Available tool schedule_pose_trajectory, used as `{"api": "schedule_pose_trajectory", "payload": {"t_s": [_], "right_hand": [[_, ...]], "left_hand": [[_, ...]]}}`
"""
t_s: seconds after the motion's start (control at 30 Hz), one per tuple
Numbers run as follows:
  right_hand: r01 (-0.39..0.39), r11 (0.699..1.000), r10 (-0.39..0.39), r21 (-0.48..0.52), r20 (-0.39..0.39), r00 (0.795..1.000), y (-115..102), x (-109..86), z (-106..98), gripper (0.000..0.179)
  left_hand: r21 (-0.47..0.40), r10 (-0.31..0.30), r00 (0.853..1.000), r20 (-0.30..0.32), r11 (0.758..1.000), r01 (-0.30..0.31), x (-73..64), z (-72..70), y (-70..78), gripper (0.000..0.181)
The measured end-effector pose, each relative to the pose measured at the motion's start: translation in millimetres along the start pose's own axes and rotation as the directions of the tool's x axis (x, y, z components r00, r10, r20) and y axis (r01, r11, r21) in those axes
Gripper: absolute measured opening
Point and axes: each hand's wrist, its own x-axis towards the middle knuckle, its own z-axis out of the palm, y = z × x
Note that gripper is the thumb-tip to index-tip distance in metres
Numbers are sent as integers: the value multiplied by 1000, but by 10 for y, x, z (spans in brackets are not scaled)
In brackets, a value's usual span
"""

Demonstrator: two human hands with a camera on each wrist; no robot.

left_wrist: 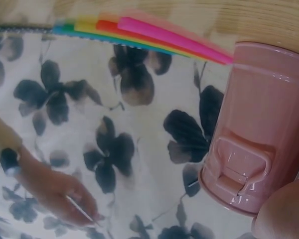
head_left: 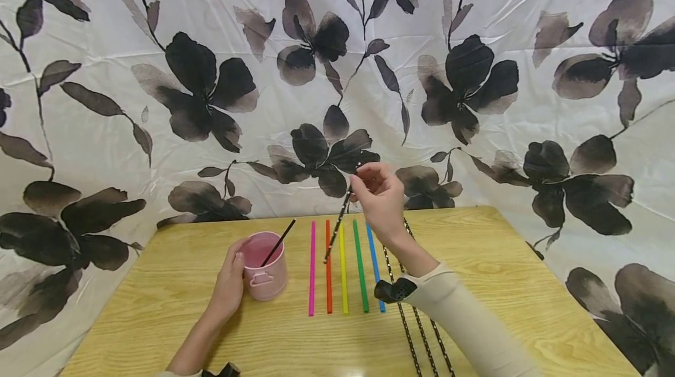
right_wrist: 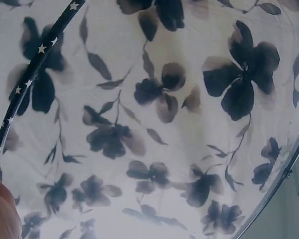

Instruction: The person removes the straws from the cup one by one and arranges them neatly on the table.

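My left hand (head_left: 230, 277) holds a small pink metal bucket (head_left: 266, 286) around its left side; the bucket stands upright on the table with a little handle on its wall. A plain black straw (head_left: 279, 241) leans inside it, its upper end sticking out over the rim. Raised above the table, my right hand (head_left: 382, 207) pinches a black straw with white stars (head_left: 337, 227) near its top end, and the straw slants down to the left. The right wrist view shows the starred straw (right_wrist: 25, 82) close up, rising from the fingertips.
On the wooden table (head_left: 174, 283) lie side by side a pink straw (head_left: 312, 271), a red straw (head_left: 329, 292), a yellow straw (head_left: 344, 283), a green straw (head_left: 361, 265) and a blue straw (head_left: 375, 257). Several starred black straws (head_left: 408, 336) lie under my right forearm. Flowered cloth (head_left: 327, 101) hangs behind.
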Motion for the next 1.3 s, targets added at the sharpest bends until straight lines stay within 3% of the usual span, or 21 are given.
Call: {"api": "schedule_pose_trajectory", "payload": {"t_s": [0.27, 0.5, 0.67, 0.77, 1.03, 1.3], "right_hand": [[-58, 978, 70, -200, 54, 996, -103, -101, -616, 11], [-152, 944, 183, -294, 80, 980, -30, -282, -1009, 13], [-253, 905, 291, -343, 64, 955, 45, -424, -1245, 19], [-301, 884, 343, -357, 60, 937, 98, -510, -1353, 21], [-352, 816, 430, -458, 75, 900, 462, -798, -1697, 25], [-417, 736, 517, -533, 46, 855, 602, -1070, -1843, 23]], "left_hand": [[36, -40, 999, -30, 999, 41, 3, -4, 10, 40], [19, -12, 1000, -25, 1000, 13, 3, -10, 6, 39], [0, -14, 1000, -9, 1000, 14, -3, 0, 16, 39], [9, 15, 1000, -5, 1000, -15, -12, 5, 31, 39], [42, 32, 999, -10, 999, -32, -16, 2, 41, 38], [51, -24, 1000, 0, 998, 24, -18, -2, 81, 38]]}}
